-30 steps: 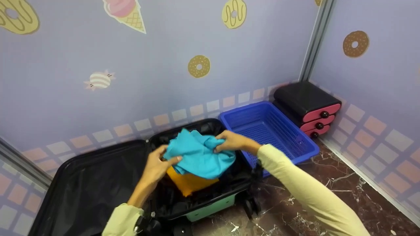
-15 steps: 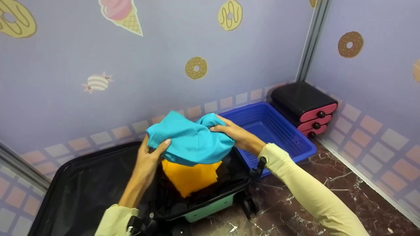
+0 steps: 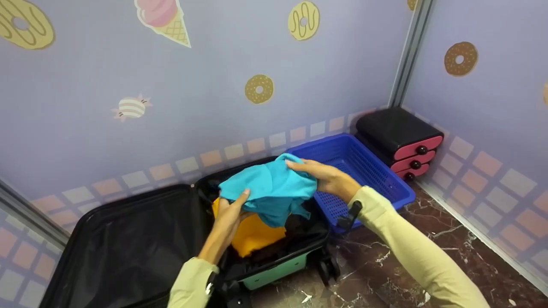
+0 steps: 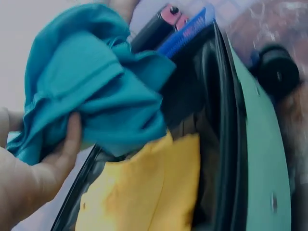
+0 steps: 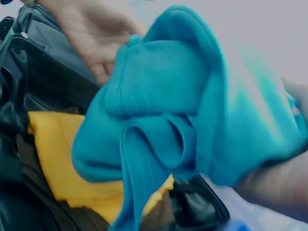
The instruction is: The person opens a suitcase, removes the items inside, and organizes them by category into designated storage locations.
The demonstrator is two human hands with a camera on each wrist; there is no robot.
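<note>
Both hands hold a bunched turquoise cloth garment (image 3: pixel 269 184) above the right half of an open black-lined suitcase (image 3: pixel 274 256). My left hand (image 3: pixel 229 218) grips its left end, thumb on top and fingers underneath. At the upper right end, my right hand (image 3: pixel 327 175) pinches the fabric, thumb toward me. A loose strip of the turquoise garment (image 5: pixel 137 173) dangles below it in the right wrist view. Beneath, a folded yellow-orange cloth (image 4: pixel 144 187) lies inside the suitcase, partly covered by the garment in the head view.
The suitcase's black lid (image 3: pixel 137 244) lies opened out to the left. A blue plastic basket (image 3: pixel 364 171) stands right of the case, beside a black box with pink drawers (image 3: pixel 402 132). A patterned wall (image 3: pixel 205 107) rises behind; marble floor (image 3: pixel 364 265) shows at front right.
Both hands first raised the turquoise garment, then brought it a little to the right and turned it. Its left end has swung right, and a loose end now hangs at the lower right.
</note>
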